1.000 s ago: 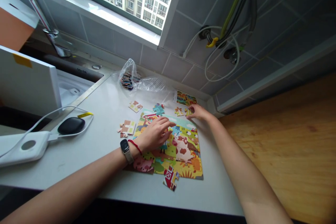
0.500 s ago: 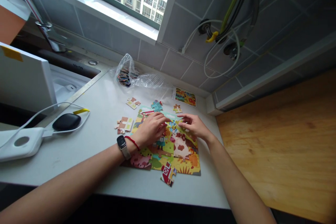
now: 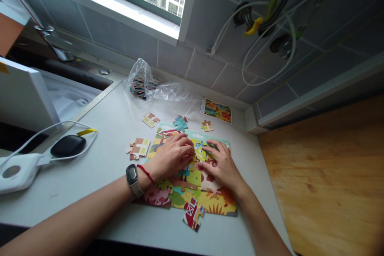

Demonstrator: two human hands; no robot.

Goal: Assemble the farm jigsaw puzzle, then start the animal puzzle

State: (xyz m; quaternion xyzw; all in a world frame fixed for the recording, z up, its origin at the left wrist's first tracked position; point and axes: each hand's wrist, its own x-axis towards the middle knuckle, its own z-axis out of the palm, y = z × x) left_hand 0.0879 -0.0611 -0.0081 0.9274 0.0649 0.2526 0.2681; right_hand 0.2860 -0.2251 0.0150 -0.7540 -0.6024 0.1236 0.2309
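Observation:
A colourful jigsaw puzzle (image 3: pixel 192 184) lies on the white counter, largely joined, under both hands. My left hand (image 3: pixel 175 154) rests on its upper middle with fingers curled; what they hold, if anything, is hidden. On the right part, my right hand (image 3: pixel 219 162) has thumb and fingers spread over the puzzle, touching it. A red barn piece (image 3: pixel 192 213) overlaps the near edge. Joined brown-and-green pieces (image 3: pixel 139 148) sit to the left, more pieces (image 3: pixel 150 120) behind them. A teal piece (image 3: pixel 180 123) touches the far edge, and a small tan piece (image 3: pixel 207 125) lies beyond it.
Behind the puzzle are a clear plastic bag (image 3: pixel 172 91) with stacked pieces and a picture card (image 3: pixel 217 111). At left are a black case (image 3: pixel 68 146), a white charger with cable (image 3: pixel 19 172) and the sink (image 3: pixel 69 72). A wooden surface (image 3: pixel 330 176) is at right.
My right hand has moved down and nearer, onto the puzzle, its fingers wider apart. My left hand stays in about the same place. The camera view has shifted slightly.

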